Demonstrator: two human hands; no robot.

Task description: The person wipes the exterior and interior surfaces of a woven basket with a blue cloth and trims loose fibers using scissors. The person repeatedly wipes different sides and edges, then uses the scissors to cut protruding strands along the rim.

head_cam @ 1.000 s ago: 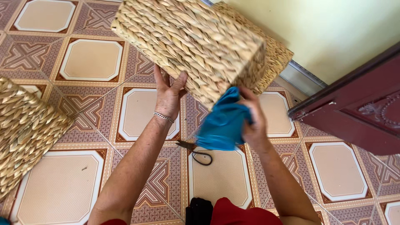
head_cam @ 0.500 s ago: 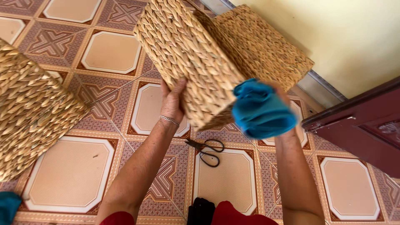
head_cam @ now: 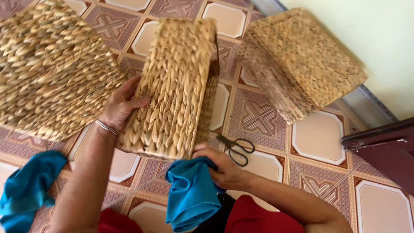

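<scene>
Wiping looks to be the step in hand: you hold a rectangular woven straw-coloured basket [head_cam: 177, 90] upright above the patterned tile floor [head_cam: 319, 133], one narrow braided side turned toward you. Your left hand [head_cam: 123, 105] lies spread against its left wall, fingers splayed on the weave and a thin metal bangle at the wrist, steadying it. Your right hand [head_cam: 224, 168] sits at the basket's lower right corner, clenched around a bunched teal cloth [head_cam: 192, 194] that hangs down toward your lap. The two hands are apart, one on each side of the basket. My judgement is that the next move calls for bringing the cloth up onto the braided face while the left hand braces the wall, so the basket does not twist. A pair of black-handled scissors [head_cam: 237, 149] lies on the floor just beside your right hand. A second woven basket [head_cam: 47, 73] fills the left of the view, a third woven basket [head_cam: 302, 60] rests near the pale wall, and another teal cloth [head_cam: 26, 192] lies at the lower left.
</scene>
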